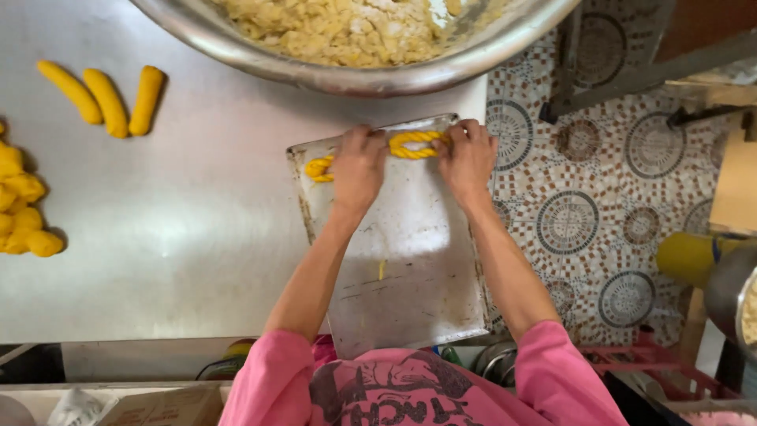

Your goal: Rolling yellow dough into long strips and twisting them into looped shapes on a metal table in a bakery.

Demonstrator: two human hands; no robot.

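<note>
Both hands worked at the far end of a worn metal baking tray (410, 276) that lay on the steel surface (197, 221) and jutted over its right edge, above a patterned mosaic floor (599, 181). The left hand (356, 167) pressed down on a twisted rope of yellow dough (414, 145), its grip closed over the strand's middle so that one end poked out to the left. The right hand (467, 158) pinched the braid's right end, fingers curled narrow around it. Far off on the left sat three short yellow dough logs (106, 99), and a heap of yellow dough lumps (22, 207) lay by the left edge. A large metal bowl (355, 75) of crumbly pale mixture stood just beyond the tray. The soft rope would likely have thinned or torn if either hand had pulled outward too hard, and the overhanging tray could have tipped toward the floor under heavy pressing near its right side.
</note>
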